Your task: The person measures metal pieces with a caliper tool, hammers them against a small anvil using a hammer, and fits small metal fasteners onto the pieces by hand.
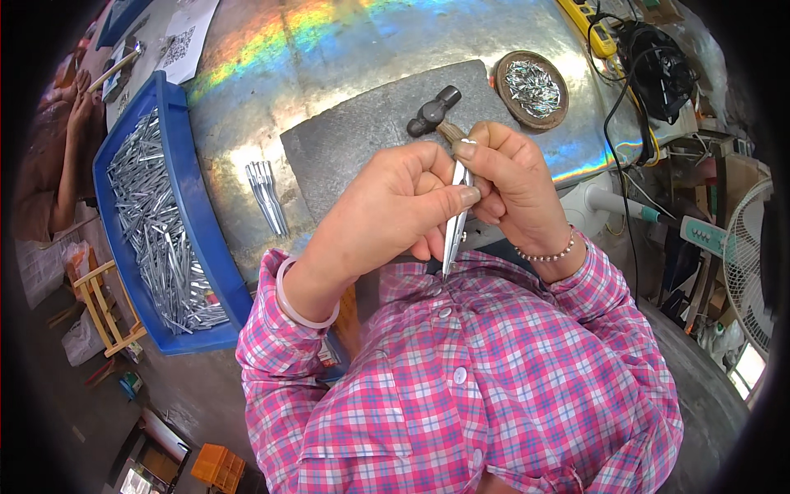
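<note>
My left hand (395, 198) is closed, thumb and fingers pinching a slim, silvery, tapered metal piece (453, 235) with its point toward my shirt. At the upper end of the same piece, my right hand (514, 177) is closed, with its thumb and forefinger pressed together there; any small part between those fingertips is hidden. Just beyond my hands lies a ball-peen hammer (434, 111), its handle partly covered by my right hand. Beneath it is a dark flat slab (346, 144). Several similar metal pieces (267, 202) lie side by side left of the slab.
At left stands a blue bin (188, 165) heaped with metal pieces. A round brown dish (535, 123) of small metal pins sits beyond the slab. A yellow power strip (601, 37) and black cables lie far right, near a fan (749, 255). Another person's hand (80, 107) shows far left.
</note>
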`<state>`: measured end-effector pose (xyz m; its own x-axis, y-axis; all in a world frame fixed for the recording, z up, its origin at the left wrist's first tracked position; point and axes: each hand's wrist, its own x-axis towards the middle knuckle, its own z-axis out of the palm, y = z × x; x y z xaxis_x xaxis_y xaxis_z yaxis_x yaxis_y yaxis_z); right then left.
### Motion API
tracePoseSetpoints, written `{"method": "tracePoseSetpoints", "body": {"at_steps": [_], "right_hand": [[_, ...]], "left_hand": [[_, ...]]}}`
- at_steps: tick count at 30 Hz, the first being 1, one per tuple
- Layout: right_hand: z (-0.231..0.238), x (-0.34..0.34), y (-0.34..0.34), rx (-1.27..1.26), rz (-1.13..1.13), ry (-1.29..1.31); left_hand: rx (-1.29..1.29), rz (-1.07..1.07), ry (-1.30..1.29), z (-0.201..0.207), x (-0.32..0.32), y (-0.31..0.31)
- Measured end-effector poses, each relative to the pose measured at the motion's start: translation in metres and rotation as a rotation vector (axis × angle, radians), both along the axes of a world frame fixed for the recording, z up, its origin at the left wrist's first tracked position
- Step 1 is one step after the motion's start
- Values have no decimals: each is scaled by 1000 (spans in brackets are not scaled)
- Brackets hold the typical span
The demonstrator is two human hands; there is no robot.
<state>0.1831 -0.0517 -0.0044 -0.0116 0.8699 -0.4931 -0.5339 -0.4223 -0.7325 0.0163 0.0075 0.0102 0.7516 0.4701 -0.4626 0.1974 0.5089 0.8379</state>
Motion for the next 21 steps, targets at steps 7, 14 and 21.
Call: {"method": "tracePoseSetpoints", "body": {"at_steps": [7, 14, 21], "right_hand": [[-1, 3, 0, 5, -1, 12], [0, 3, 1, 10, 3, 12], [0, 3, 1, 16, 11, -3]], "left_hand": [[-13, 0, -15, 0, 2, 1], [-5, 3, -14, 2, 3, 1], [-2, 0, -14, 0, 3, 1]]}}
